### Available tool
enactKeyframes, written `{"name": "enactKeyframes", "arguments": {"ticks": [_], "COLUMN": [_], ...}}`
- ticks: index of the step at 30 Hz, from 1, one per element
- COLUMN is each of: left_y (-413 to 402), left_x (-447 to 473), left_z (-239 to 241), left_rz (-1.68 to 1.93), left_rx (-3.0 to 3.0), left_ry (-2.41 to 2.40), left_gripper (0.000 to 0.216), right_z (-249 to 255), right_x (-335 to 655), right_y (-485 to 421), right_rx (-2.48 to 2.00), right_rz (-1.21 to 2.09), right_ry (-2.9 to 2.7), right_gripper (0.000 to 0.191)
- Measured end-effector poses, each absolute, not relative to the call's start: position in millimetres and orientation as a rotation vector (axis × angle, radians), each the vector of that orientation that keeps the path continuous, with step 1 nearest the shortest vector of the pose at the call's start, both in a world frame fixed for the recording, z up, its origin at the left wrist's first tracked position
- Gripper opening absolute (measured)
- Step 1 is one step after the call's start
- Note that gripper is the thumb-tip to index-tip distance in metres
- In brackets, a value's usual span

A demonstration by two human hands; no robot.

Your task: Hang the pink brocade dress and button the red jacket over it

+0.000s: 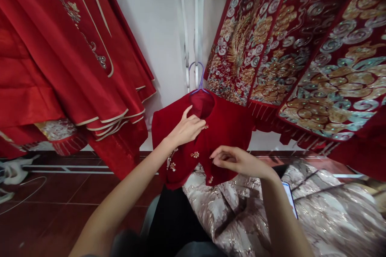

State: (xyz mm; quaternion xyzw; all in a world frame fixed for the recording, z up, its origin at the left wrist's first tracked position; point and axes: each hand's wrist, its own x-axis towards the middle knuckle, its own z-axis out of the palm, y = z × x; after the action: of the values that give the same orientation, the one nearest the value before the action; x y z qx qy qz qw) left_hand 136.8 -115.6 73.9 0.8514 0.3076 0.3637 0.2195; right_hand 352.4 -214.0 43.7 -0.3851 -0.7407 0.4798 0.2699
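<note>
A short dark red velvet jacket (232, 128) hangs in front of me on a purple hanger (200, 85), its front open toward the hem. Gold flower-shaped fasteners with pearly beads, one of them a flower clasp (195, 155), dot its front. My left hand (190, 128) lies at the upper front edge, fingers bent over the cloth beside the top fastener, index finger raised toward the collar. Over the other front panel is my right hand (230, 159), its fingers curled and thumb pressed in; whatever may be between the fingertips is hidden.
Red garments with cream piping (90, 68) hang at left. An embroidered, fringed red garment (295, 48) hangs at right. Shiny pinkish-silver fabric (235, 213) spreads below, beside a phone (290, 199). White rack poles (196, 20) rise behind the jacket.
</note>
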Motion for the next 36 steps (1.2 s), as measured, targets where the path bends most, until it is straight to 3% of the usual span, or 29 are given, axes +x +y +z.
{"name": "enactKeyframes", "arguments": {"ticks": [4, 7, 12, 16, 23, 27, 29, 33, 36], "left_y": [-111, -109, -111, -114, -126, -127, -124, -121, -124], "left_x": [143, 140, 108, 82, 91, 87, 79, 73, 82], "left_z": [70, 72, 78, 84, 69, 49, 46, 47, 40], "left_rz": [1.107, 1.093, 0.989, 1.038, 1.118, 1.305, 1.325, 1.304, 1.371], "left_rx": [2.265, 2.332, 2.525, 2.614, 2.485, 2.284, 2.254, 2.323, 2.313], "left_ry": [0.859, 0.962, 1.344, 1.574, 1.501, 1.38, 1.384, 1.471, 1.507], "left_gripper": [0.003, 0.004, 0.026, 0.023, 0.011, 0.024, 0.03, 0.025, 0.02], "right_z": [55, 60, 52, 47, 20, -10, -14, -4, -9], "right_x": [314, 280, 277, 317, 365, 377, 382, 378, 354], "right_y": [-186, -157, -146, -158, -176, -179, -181, -195, -205], "right_rx": [-1.001, -0.93, -1.417, -1.606, -1.498, -1.827, -1.91, -1.677, -1.472], "right_rz": [0.88, 0.662, 0.45, 0.205, 0.448, 0.2, 0.044, 0.003, 0.228], "right_ry": [-1.634, -1.509, -1.655, -1.705, -2.036, -1.87, -1.786, -1.848, -1.918], "right_gripper": [0.03, 0.042, 0.076, 0.079, 0.07, 0.084, 0.077, 0.056, 0.065]}}
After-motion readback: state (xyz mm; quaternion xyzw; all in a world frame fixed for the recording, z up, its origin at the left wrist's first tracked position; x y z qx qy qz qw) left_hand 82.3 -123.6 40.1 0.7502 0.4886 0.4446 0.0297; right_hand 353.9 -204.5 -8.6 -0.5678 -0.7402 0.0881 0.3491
